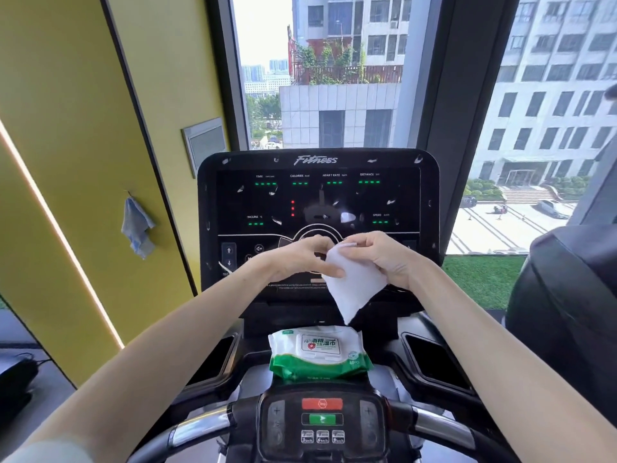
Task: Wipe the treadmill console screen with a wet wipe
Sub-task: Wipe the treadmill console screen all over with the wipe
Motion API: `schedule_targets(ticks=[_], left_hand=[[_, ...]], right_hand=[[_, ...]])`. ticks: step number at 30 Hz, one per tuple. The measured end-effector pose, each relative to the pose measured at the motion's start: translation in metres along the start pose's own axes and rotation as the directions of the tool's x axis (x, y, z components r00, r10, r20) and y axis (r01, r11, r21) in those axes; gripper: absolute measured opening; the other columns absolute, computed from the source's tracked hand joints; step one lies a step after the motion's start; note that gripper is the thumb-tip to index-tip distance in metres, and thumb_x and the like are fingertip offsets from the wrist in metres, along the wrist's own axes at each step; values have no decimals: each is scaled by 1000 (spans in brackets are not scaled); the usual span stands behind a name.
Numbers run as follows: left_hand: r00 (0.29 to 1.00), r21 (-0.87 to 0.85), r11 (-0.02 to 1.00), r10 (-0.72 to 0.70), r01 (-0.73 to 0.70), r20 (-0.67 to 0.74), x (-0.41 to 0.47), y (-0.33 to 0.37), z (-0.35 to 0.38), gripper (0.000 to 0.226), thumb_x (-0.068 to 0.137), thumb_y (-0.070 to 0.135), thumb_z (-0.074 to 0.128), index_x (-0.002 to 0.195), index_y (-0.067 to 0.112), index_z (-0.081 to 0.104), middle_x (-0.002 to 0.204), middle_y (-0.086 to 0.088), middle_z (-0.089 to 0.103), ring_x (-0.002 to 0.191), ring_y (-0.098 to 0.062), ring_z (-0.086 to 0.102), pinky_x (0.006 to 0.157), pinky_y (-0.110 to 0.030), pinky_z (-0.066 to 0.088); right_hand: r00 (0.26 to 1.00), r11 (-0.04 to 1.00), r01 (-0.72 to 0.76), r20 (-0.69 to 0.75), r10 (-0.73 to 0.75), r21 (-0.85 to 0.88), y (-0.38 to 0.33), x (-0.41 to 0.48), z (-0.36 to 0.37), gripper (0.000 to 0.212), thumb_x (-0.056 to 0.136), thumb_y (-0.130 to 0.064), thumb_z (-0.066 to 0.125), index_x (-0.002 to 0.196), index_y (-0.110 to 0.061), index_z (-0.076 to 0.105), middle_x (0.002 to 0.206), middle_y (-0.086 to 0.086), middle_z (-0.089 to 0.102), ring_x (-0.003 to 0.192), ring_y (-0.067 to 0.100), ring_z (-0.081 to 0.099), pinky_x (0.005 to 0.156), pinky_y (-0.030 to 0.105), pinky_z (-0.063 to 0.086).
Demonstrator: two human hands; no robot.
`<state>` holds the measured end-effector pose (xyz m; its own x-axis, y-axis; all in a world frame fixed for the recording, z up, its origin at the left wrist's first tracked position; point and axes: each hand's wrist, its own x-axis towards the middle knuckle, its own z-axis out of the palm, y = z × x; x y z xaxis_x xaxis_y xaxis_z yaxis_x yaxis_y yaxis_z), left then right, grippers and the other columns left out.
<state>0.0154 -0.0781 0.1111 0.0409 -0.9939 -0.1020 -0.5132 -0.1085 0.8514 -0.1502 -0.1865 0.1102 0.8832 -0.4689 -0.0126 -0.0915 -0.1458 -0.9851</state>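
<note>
The black treadmill console screen (317, 202) stands upright ahead of me, with green and red readouts and several pale smudges on its glass. Both hands are raised in front of its lower half. My right hand (384, 259) pinches the top corner of a white wet wipe (354, 285), which hangs down folded to a point. My left hand (300, 259) grips the wipe's left edge with thumb and fingers. A green and white wet wipe pack (317, 354) lies on the ledge below the console, its lid closed.
A control pad (322, 422) with red and green buttons sits between chrome handlebars (197, 429) at the bottom. Cup-holder recesses (434, 362) flank the pack. A blue cloth (137, 225) hangs on the yellow wall at left. Windows lie behind the console.
</note>
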Motion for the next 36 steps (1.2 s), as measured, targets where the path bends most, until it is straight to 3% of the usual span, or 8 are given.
schedule_targets(ticks=[6, 11, 14, 17, 20, 25, 31, 36], left_hand=[[979, -199, 977, -40, 80, 199, -3, 5, 5, 32, 87, 18, 64, 115, 2, 60, 114, -15, 64, 102, -27, 63, 91, -37, 50], [991, -607, 791, -128, 76, -44, 3, 7, 15, 22, 90, 13, 59, 110, 5, 63, 105, -12, 68, 91, -25, 67, 73, -34, 55], [955, -584, 807, -232, 85, -183, 7, -2, 16, 21, 92, 10, 56, 112, 7, 62, 105, -8, 68, 89, -20, 66, 67, -30, 54], [966, -560, 826, -193, 66, -171, 1, -6, 14, 28, 89, 1, 53, 113, 11, 62, 101, -5, 68, 88, -19, 65, 71, -31, 55], [983, -552, 832, -63, -44, -173, -7, -4, 11, 30, 85, -10, 51, 106, 6, 65, 95, -6, 70, 90, -22, 65, 78, -34, 55], [982, -412, 911, -51, -30, -183, -16, 0, 10, 25, 81, -15, 52, 78, 0, 71, 93, -14, 71, 83, -25, 68, 61, -28, 54], [970, -225, 974, -36, -19, -239, -13, -1, 14, 22, 86, -10, 51, 92, -3, 71, 97, -15, 71, 90, -28, 68, 73, -36, 58], [965, -131, 991, -64, 32, -253, -24, 0, 18, 30, 86, -10, 46, 93, 1, 73, 95, -11, 72, 82, -23, 66, 67, -29, 57]], right_hand=[[998, 972, -5, -62, 20, 237, 10, -5, -5, 20, 88, -16, 61, 101, -4, 68, 89, 14, 69, 82, 27, 63, 64, 31, 55], [961, 576, -115, -56, 271, 809, 33, 3, 0, 67, 94, -59, 28, 101, -1, 60, 86, 16, 70, 76, 26, 69, 70, 34, 53], [954, 661, -211, 6, 299, 720, 38, 1, 9, 72, 93, -61, 30, 112, 2, 60, 99, 18, 69, 84, 30, 68, 77, 41, 53], [975, 847, -129, -90, 203, 516, 31, -2, 13, 30, 95, -15, 48, 120, 1, 57, 96, 12, 68, 79, 22, 67, 69, 34, 57], [990, 907, -17, -118, 73, 420, 31, -5, 8, 31, 85, 11, 50, 111, -3, 62, 94, 10, 69, 80, 21, 67, 70, 34, 58], [990, 950, 13, -136, 31, 311, 25, -15, 1, 19, 83, 10, 53, 90, 0, 68, 89, 17, 69, 74, 23, 66, 67, 32, 56], [984, 913, -86, -107, 139, 398, 28, -13, -6, 32, 91, -7, 38, 106, -4, 66, 100, 18, 68, 84, 27, 66, 80, 41, 55], [978, 968, -174, -85, 192, 182, 33, -3, 1, 28, 88, -25, 59, 101, -2, 68, 88, 13, 69, 76, 22, 65, 73, 35, 54]])
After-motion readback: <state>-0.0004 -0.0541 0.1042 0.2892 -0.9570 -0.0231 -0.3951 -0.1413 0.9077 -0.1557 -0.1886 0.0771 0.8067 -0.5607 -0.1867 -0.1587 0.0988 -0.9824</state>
